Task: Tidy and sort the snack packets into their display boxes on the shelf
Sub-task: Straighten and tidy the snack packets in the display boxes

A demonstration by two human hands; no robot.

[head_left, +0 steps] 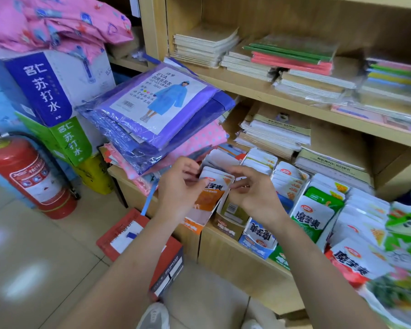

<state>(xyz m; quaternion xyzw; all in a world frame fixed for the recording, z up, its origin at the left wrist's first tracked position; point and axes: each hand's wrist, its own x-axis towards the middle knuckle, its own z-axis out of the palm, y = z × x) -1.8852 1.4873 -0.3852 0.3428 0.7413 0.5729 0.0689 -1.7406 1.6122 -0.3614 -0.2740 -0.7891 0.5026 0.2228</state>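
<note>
L hand point(178, 188): fingers curled round left edge of front orange pkt point(214, 189), thumb on its face.
R hand point(252, 195): thumb + forefinger pinch pkt's top-right corner; other fingers loosely bent.
Pkt loc: upright, front of row in orange box point(199, 218), left end of shelf point(235, 257).
Done: orange box + blue box point(256, 248) hold rows, look mostly filed.
Left: loose pkts point(356, 260) heaped at far right, unsorted; prob. mid-task.

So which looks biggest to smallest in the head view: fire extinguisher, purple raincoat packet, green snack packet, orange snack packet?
1. purple raincoat packet
2. fire extinguisher, nearly alike, partly out of frame
3. green snack packet
4. orange snack packet, half hidden, so unsure
</note>
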